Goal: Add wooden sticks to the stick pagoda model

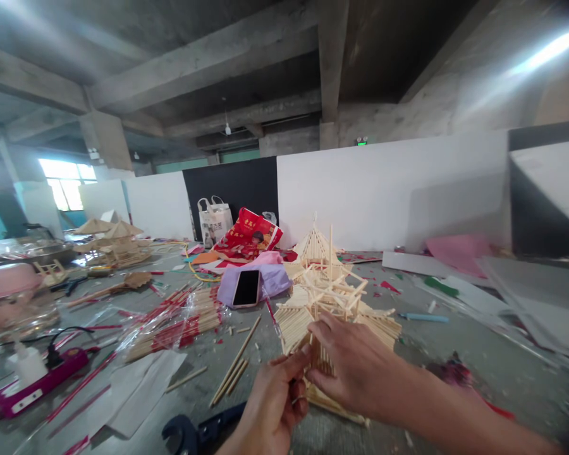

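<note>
A pagoda-like model house made of thin wooden sticks (pixel 296 321) stands right in front of me, with slatted roofs, a pointed tower behind and one tall upright stick. My right hand (pixel 355 360) reaches over its near side, fingers bent and gripping around a front part of the model. Close against the front left corner is my left hand (pixel 281 397), its thumb and fingers pinched together. Whatever lies in that pinch is hidden. Left of the model are several loose sticks (pixel 231 373) on the table, and a dark blue-handled tool (pixel 220 422) rests beside my left wrist.
A phone (pixel 246 289) lies on a purple cloth (pixel 277 278). Further left are plastic-wrapped stick bundles (pixel 189 322), paper sheets (pixel 140 385) and a magenta power strip (pixel 40 382). A light blue pen-like object (pixel 424 318) and plastic sheets (pixel 526 303) lie right. Red bag (pixel 246 237) stands behind.
</note>
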The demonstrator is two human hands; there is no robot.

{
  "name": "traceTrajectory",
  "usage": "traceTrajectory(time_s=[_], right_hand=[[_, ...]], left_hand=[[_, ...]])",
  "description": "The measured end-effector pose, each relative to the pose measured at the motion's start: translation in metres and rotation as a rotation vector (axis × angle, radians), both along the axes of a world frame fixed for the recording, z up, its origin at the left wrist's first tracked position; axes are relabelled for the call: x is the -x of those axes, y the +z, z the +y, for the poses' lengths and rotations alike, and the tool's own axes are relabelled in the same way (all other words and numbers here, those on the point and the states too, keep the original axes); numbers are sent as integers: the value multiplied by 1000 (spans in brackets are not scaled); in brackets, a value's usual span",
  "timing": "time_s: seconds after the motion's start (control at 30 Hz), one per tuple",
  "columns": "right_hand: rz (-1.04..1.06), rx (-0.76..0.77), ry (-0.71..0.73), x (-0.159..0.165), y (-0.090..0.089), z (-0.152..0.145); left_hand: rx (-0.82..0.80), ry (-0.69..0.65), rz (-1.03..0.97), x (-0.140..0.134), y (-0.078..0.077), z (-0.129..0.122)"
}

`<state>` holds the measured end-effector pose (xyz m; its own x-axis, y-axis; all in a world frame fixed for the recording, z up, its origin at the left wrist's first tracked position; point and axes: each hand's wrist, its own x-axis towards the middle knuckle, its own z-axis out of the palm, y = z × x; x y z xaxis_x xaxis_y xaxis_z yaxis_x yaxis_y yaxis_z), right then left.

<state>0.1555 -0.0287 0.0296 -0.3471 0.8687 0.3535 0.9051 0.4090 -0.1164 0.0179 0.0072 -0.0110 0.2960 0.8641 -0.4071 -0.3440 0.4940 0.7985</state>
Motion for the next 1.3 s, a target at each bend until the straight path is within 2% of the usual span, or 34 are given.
traceTrajectory(time_s=[0.23, 0.5, 0.8, 1.03, 1.3], right_hand=[[13, -11, -18, 1, 3, 2], [-12, 21, -7, 0, 7, 2], [-29, 9, -10, 2, 7, 1], [47, -8, 12, -4, 7, 3], [-60, 55, 16, -2, 11, 3]], left_hand=[[4, 60, -18, -3, 0, 0], [13, 54, -19, -5, 1, -1], [41, 47, -22, -2, -8, 3], [35, 75, -14, -3, -4, 0], [26, 63, 0, -5, 0, 0]])
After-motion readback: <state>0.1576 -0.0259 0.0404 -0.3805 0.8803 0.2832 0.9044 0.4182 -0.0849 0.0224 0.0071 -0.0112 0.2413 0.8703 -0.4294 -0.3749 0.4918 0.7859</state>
